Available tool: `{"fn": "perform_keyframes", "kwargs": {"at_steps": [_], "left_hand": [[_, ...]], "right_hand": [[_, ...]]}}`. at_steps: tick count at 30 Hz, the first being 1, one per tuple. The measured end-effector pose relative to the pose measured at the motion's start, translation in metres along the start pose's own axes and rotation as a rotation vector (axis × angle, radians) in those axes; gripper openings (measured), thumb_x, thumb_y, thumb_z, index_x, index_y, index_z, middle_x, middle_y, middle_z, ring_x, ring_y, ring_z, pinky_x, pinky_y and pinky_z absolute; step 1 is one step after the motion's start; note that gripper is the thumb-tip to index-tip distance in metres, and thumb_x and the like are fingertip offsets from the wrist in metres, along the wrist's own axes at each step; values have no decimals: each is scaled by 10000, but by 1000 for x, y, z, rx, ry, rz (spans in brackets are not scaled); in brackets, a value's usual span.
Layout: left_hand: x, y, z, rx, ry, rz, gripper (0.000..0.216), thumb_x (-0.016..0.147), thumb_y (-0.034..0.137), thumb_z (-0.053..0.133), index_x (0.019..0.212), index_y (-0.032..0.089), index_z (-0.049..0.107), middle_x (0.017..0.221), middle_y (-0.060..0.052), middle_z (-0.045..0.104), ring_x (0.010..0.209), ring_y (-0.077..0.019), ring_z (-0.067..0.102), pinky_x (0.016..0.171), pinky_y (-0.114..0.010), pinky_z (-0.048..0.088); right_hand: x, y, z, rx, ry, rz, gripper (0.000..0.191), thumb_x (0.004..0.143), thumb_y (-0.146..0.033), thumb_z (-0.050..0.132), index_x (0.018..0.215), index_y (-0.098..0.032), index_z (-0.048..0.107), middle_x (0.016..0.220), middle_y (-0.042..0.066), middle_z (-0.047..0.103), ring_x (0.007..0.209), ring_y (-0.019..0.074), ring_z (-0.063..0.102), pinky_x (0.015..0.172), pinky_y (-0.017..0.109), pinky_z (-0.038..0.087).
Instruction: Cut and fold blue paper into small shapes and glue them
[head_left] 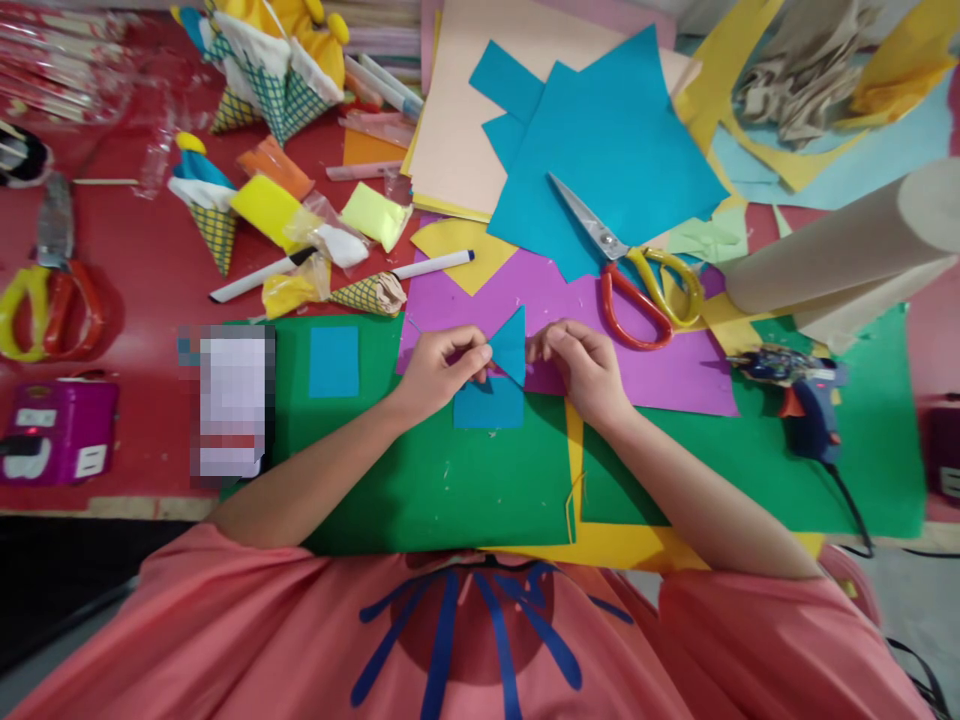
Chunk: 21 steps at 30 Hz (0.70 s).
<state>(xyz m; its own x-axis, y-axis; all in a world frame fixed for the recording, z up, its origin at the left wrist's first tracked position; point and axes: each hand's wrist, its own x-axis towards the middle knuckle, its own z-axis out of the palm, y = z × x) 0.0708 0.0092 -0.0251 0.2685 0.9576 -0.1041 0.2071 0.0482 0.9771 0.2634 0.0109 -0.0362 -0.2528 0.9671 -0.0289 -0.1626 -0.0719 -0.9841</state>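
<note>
My left hand (448, 368) pinches one corner of a blue paper triangle (511, 346) between thumb and forefinger. My right hand (581, 365) is close to the triangle's right edge with its fingers curled together; whether they hold anything is hidden. Below the triangle lies a blue paper square (487, 405) on a green sheet (420, 480). Another blue square (334, 362) rests flat to the left. Behind my hands spreads a purple sheet (675, 372), with scissors (626, 260) lying partly over it, their blades slightly apart.
A hot glue gun (814, 400) and a paper roll (840, 240) are on the right. A large blue sheet (600, 150) lies at the back. On the left are a phone (234, 400), more scissors (52, 280), a purple box (60, 430) and clay packets (266, 212).
</note>
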Motion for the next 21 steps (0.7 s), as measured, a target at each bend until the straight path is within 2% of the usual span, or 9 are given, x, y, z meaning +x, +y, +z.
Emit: {"fn": "perform_keyframes", "kwargs": {"at_steps": [3,6,10,16,21], "left_hand": [[-1,1,0,15,-6,5,275,829,311,544,596,166,525,525,21,579,483,-66,509,475,-182,392],[-1,2,0,49,-40,29,270,835,311,534,607,167,527,540,25,576,508,-71,518,495,-188,398],[-1,2,2,153,-102,77,246,831,301,517,624,169,515,569,29,568,531,-79,501,507,-202,384],[0,0,3,312,-120,165,263,848,320,528,633,170,505,554,49,504,505,-67,405,502,-205,339],[0,-1,2,337,-165,198,279,870,338,517,647,172,496,569,42,535,514,-70,439,511,-203,347]], "right_hand": [[0,-2,2,-40,39,-14,333,933,-384,485,672,-190,556,697,6,607,707,120,583,707,264,459],[-2,-5,3,-140,-39,38,242,851,-426,608,801,-190,593,730,-4,593,684,115,553,637,250,440],[-4,-5,4,-256,-115,69,292,822,-413,643,692,-184,516,614,-34,483,564,89,438,533,238,353],[-5,-5,3,-399,-179,6,255,851,-367,602,708,-165,541,652,-14,509,607,97,434,580,253,345],[-5,-8,3,-425,-196,4,252,861,-338,586,690,-162,531,612,-25,467,580,92,403,565,254,321]]}}
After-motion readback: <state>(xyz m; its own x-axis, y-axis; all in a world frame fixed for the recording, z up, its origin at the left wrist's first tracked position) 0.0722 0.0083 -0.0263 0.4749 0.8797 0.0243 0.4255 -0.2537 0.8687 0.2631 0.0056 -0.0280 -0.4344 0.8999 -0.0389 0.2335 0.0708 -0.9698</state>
